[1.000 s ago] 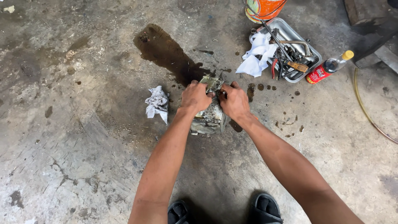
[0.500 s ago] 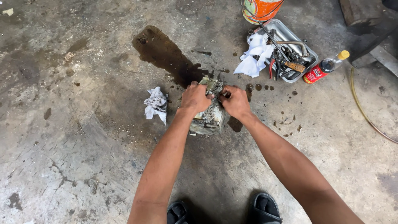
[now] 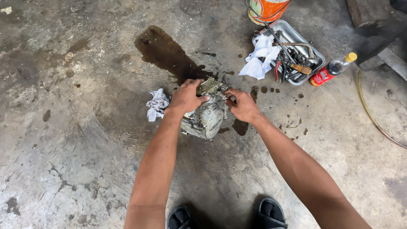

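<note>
A grimy metal engine part [image 3: 205, 118] sits on the concrete floor [image 3: 85, 161], right at the near edge of a dark oil stain [image 3: 169, 53], and the person is crouched over it with both hands on its upper end. The left hand [image 3: 185, 97] is clamped over the top of the casing, fingers [image 3: 199, 99] wrapped down onto it to hold it steady. The right hand [image 3: 242, 105] has its fingers pinched together at a small fitting on the top — whether there is a bolt or a tool between them I cannot tell, it is too small to see.

It looks like the dismantling stage: one hand bracing, the other working a fastener loose. The next move would call for a firm hold on the casing so it does not roll, and fine fingertip turning — or a tool from the metal tray [image 3: 316, 57] beyond, which holds pliers and a white cloth [image 3: 259, 59]. A crumpled rag [image 3: 157, 104] lies just left of the part, a red-labelled bottle [image 3: 330, 70] beside the tray.
</note>
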